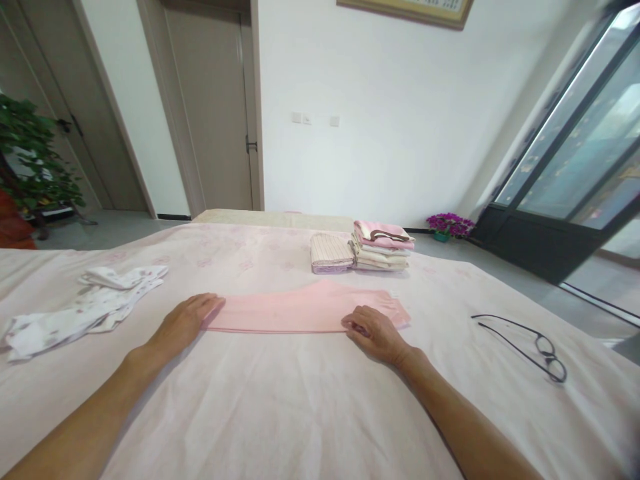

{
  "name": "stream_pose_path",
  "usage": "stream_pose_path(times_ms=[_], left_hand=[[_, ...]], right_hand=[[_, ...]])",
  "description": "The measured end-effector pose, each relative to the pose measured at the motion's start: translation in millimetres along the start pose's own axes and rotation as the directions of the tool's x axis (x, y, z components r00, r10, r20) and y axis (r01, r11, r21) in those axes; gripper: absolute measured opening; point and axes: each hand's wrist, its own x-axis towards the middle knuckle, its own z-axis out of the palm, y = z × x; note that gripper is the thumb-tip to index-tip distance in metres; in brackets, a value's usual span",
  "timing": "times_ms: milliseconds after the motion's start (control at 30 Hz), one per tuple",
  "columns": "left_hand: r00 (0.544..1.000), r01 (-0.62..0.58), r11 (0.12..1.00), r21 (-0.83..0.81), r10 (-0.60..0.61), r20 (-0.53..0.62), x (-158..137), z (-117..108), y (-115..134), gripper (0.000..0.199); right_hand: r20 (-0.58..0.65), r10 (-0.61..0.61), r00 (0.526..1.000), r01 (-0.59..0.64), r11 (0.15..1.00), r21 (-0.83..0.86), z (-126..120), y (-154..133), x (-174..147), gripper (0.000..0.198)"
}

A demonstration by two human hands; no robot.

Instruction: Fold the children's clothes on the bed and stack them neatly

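A pink garment (300,310), folded into a long narrow strip, lies flat across the bed in front of me. My left hand (186,322) rests palm down on its left end with the fingers stretched out. My right hand (374,331) presses on the garment's near edge close to the right end, fingers curled slightly onto the cloth. Neither hand lifts the fabric.
The bed sheet (280,407) is pale pink with faint flowers. A crumpled white printed garment (85,307) lies at the left. Stacked folded clothes (383,247) and a striped folded piece (330,253) sit farther back. Black glasses (535,343) lie at the right.
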Motion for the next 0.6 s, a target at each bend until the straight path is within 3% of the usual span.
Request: stream_pose_path(times_ms=[167,267,367,500,600], left_hand=[[0.998,-0.067,0.998,0.002,0.067,0.006,1,4,-5,0.045],[1.0,-0.01,0.997,0.077,0.011,-0.018,0,2,1,0.036],[0.997,0.071,0.986,0.154,-0.065,-0.045,0,1,13,0.034],[0.987,0.156,0.964,0.215,-0.143,-0.076,2,0,23,0.032],[0.984,0.174,0.972,0.156,-0.166,-0.063,2,-1,18,0.029]], right_hand=[[0.013,0.025,1.0,-0.025,1.0,-0.005,2,0,0,0.014],[-0.064,0.085,0.994,-0.086,0.996,-0.013,3,8,-1,0.015],[-0.108,0.12,0.987,-0.13,0.987,-0.094,7,22,-4,0.035],[0.032,0.22,0.975,-0.204,0.944,-0.261,20,43,-13,0.052],[0.071,0.27,0.96,-0.237,0.923,-0.302,28,52,-18,0.055]])
